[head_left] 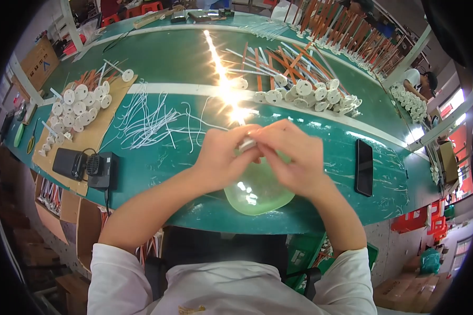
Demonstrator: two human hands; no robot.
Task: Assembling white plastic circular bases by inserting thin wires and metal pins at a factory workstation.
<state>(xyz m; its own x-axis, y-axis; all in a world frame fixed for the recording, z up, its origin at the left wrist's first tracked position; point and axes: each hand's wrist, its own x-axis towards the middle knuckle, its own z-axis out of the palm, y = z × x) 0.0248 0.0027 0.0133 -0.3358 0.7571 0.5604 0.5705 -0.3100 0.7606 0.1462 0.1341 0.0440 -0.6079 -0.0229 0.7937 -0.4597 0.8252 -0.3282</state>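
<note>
Both of my hands meet above the near edge of the green table. Between them is a small white fitting (pixel 247 143), partly covered by fingers. My left hand (pixel 218 157) is closed around it from the left. From the other side, my right hand (pixel 297 157) pinches at the same spot, thumb and forefinger together. A translucent green balloon (pixel 255 194), inflated, hangs just below the fingers; its neck is hidden by them. A brightly glowing light stick (pixel 220 73) runs away from the hands toward the far side; glare hides its lower end.
Loose white wires (pixel 150 123) lie left of my hands. White disc-ended sticks (pixel 81 107) are piled on cardboard, with more (pixel 310 94) at the far right. A black power adapter (pixel 104 170) stands at left, a phone (pixel 363 168) at right. A person (pixel 418 84) sits far right.
</note>
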